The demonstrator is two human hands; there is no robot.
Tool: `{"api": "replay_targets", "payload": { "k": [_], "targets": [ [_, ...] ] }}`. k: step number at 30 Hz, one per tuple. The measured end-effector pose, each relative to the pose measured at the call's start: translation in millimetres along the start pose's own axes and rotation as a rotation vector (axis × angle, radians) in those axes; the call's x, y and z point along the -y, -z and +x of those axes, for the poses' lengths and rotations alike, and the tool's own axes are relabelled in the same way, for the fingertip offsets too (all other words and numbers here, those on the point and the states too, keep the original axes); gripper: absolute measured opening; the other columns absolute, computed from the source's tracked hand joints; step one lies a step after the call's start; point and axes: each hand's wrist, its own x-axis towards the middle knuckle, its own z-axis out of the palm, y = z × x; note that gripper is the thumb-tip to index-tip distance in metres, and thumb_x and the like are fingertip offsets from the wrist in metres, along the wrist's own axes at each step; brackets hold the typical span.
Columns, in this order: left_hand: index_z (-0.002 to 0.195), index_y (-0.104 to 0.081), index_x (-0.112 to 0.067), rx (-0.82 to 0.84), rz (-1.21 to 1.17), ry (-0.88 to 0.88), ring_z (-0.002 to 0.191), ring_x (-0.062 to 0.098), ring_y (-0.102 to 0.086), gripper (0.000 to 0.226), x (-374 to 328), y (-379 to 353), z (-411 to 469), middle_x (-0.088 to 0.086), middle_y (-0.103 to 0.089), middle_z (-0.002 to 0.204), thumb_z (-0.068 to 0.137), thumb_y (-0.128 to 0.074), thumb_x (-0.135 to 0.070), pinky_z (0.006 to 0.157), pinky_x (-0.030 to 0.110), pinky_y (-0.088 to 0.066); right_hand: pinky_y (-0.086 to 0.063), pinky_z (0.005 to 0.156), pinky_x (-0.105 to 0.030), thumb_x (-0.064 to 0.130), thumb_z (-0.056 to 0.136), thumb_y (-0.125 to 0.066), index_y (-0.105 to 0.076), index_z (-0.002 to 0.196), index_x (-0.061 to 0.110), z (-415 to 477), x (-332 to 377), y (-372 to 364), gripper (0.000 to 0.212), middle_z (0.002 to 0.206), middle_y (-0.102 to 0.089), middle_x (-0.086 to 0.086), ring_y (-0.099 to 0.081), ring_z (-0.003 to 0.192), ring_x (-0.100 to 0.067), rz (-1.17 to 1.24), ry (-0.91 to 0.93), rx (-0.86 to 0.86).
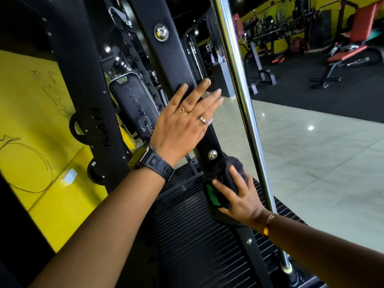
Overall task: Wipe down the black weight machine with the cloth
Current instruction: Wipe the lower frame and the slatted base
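At frame centre the left hand (pixel 182 123) lies flat, fingers straight, on an upright of the black weight machine (pixel 174 65). Lower centre, the right hand (pixel 239 198) grips the dark cloth (pixel 226 171) against that upright.

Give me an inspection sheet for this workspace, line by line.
Surface: black post of the weight machine, glossy.
Job's things: dark cloth with a green patch, pressed on the post just below a bolt.
Clutter: bottles on a stand far behind.
Hands: left hand flat on the post, fingers straight; right hand grips the cloth.
Cables: nothing seen.
Surroundings: chrome rod beside the post, yellow wall, tiled floor, benches.
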Motion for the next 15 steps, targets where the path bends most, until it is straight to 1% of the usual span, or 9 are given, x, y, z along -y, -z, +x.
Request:
{"api": "replay_targets", "payload": {
  "k": [2,3,6,8,10,11,13,14,15],
  "targets": [
    [0.148,-0.040,-0.018,0.001,0.020,0.003,0.142,0.022,-0.019,0.046,-5,-1,-4,-0.004,-0.037,0.154,0.104,-0.032,-0.028,0.118,0.042,-0.001,-0.034,0.100,-0.053,0.046,0.097,-0.040,-0.042,0.136,0.020,18,-5,5,0.047,0.138,-0.032,-0.019,-0.008,0.149,-0.021,0.048,-0.021,0.013],
    [0.148,-0.040,-0.019,0.000,0.024,0.007,0.142,0.022,-0.018,0.046,-7,-2,-4,-0.004,-0.037,0.154,0.104,-0.031,-0.029,0.118,0.042,-0.001,-0.034,0.101,-0.054,0.046,0.097,-0.042,-0.046,0.131,0.018,33,-7,7,0.045,0.136,-0.034,-0.020,-0.011,0.149,-0.022,0.070,-0.041,0.004],
    [0.149,-0.038,-0.019,0.006,0.012,0.030,0.142,0.023,-0.017,0.046,-11,-1,-6,-0.004,-0.035,0.155,0.104,-0.034,-0.028,0.118,0.043,-0.002,-0.033,0.101,-0.050,0.046,0.095,-0.044,-0.047,0.127,0.016,74,-6,13,0.044,0.139,-0.030,-0.021,-0.018,0.142,-0.026,0.083,-0.076,-0.041],
    [0.150,-0.037,-0.018,0.026,-0.007,0.048,0.143,0.023,-0.016,0.047,-14,-1,-7,-0.003,-0.033,0.156,0.104,-0.035,-0.028,0.118,0.044,-0.003,-0.032,0.099,-0.047,0.047,0.094,-0.046,-0.047,0.127,0.015,76,-4,12,0.046,0.141,-0.027,-0.021,-0.017,0.142,-0.026,0.091,-0.091,-0.060],
    [0.150,-0.037,-0.018,0.040,-0.014,0.061,0.144,0.023,-0.018,0.046,-18,0,-9,-0.003,-0.033,0.156,0.105,-0.032,-0.030,0.118,0.046,-0.006,-0.033,0.097,-0.046,0.050,0.093,-0.045,-0.047,0.129,0.016,54,-3,5,0.050,0.148,-0.022,-0.020,-0.014,0.146,-0.024,0.077,-0.087,-0.064],
    [0.150,-0.036,-0.019,0.049,-0.019,0.062,0.144,0.023,-0.019,0.047,-20,0,-10,-0.002,-0.033,0.156,0.105,-0.030,-0.031,0.118,0.046,-0.005,-0.034,0.096,-0.046,0.052,0.093,-0.045,-0.047,0.130,0.017,39,-1,2,0.052,0.155,-0.014,-0.017,-0.016,0.145,-0.024,0.063,-0.087,-0.058],
    [0.151,-0.034,-0.019,0.083,-0.042,0.056,0.145,0.023,-0.018,0.048,-29,1,-15,-0.002,-0.031,0.157,0.106,-0.025,-0.031,0.118,0.048,-0.001,-0.037,0.095,-0.045,0.050,0.089,-0.050,-0.046,0.131,0.018,5,4,-2,0.053,0.161,0.001,-0.009,-0.026,0.134,-0.030,0.035,-0.104,-0.030],
    [0.151,-0.032,-0.019,0.097,-0.053,0.047,0.146,0.022,-0.017,0.048,-35,1,-18,-0.002,-0.030,0.158,0.106,-0.023,-0.032,0.118,0.048,0.001,-0.040,0.095,-0.045,0.048,0.086,-0.053,-0.046,0.131,0.017,-12,6,-1,0.055,0.161,-0.001,-0.009,-0.029,0.130,-0.032,0.013,-0.105,-0.010],
    [0.151,-0.032,-0.019,0.100,-0.058,0.043,0.146,0.021,-0.019,0.048,-40,0,-22,-0.002,-0.029,0.158,0.106,-0.023,-0.032,0.118,0.048,0.001,-0.043,0.093,-0.049,0.047,0.088,-0.052,-0.044,0.133,0.017,-28,6,0,0.055,0.158,-0.009,-0.013,-0.029,0.131,-0.032,-0.007,-0.093,0.017]
  ]
}}
